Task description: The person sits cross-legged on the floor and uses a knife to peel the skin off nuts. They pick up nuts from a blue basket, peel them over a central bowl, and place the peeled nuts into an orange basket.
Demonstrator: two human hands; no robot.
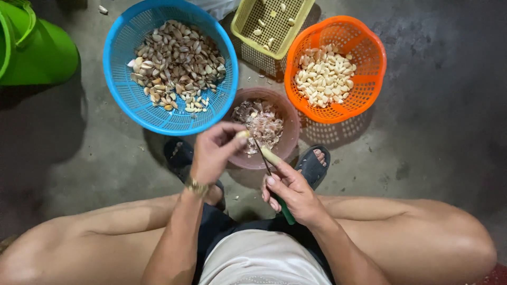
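Left hand (211, 153): raised over the brown bowl's near rim, fingers curled, thumb and forefinger pinched on a garlic clove (243, 134).
Right hand (294, 192): closed around the green handle of a small knife (269, 171), forefinger stretched along the blade's back.
Knife: thin dark blade angled up and leftward, tip just beside the pinched clove; handle end protruding below the palm, toward the lap.
Garlic clove: pale, held at the fingertips above the brown bowl, touching or nearly touching the blade tip; exact contact too small to tell.
Wristwatch (196, 186): gold-coloured band on the left wrist.
Brown bowl (288, 113): round, on the floor directly ahead of the hands, holding papery garlic skins (261, 121).
Blue basket (121, 89): round and perforated, left of the brown bowl, filled with unpeeled cloves (177, 60) in brownish skins.
Orange basket (364, 79): round and perforated, right of the brown bowl, holding peeled white cloves (325, 76).
Yellow basket (248, 24): rectangular, at the top between the blue and orange baskets, with a few loose cloves inside.
Green container (31, 53): top left corner, well apart from the baskets.
Sandals (312, 166): dark, on both feet, flanking the brown bowl on the grey concrete floor (438, 132).
Posture: seated low, bare knees spread to either side of the hands.
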